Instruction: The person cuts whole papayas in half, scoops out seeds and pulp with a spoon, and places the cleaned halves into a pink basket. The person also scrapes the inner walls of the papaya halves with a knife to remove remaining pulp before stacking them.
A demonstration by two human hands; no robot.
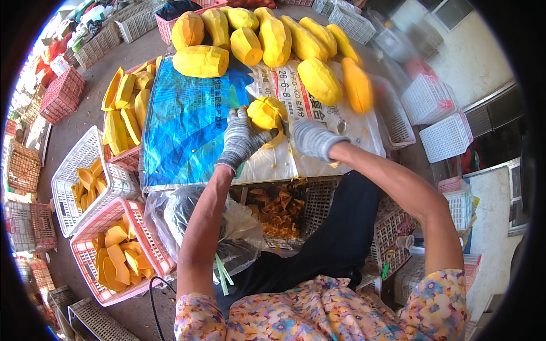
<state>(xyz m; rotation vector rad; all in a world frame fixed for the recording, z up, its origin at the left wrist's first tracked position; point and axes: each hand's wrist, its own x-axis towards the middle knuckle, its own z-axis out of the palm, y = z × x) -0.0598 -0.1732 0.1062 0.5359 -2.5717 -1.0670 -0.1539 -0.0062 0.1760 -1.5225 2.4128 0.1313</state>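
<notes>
A peeled yellow pumpkin (pixel 265 114) with cut lines across its top rests on the sack-covered work surface (pixel 187 140). My left hand (pixel 244 138), in a grey knit glove, grips its near left side, with the thumb across the front. Close against the pumpkin's right side is my right hand (pixel 315 138), also gloved, with its fingers curled and slightly blurred. Whatever those fingers may hold is hidden. Small bits of pumpkin flesh are scattered on the sacking between and beside my hands.
Several peeled long pumpkins (pixel 273 40) line the far edge. At left, a red crate (pixel 128 158) holds pumpkin lengths; a white crate (pixel 64 200) and a pink crate (pixel 100 294) hold cut pieces. Peelings (pixel 279 213) fill a crate below the near edge. Stacked crates (pixel 431 100) stand right.
</notes>
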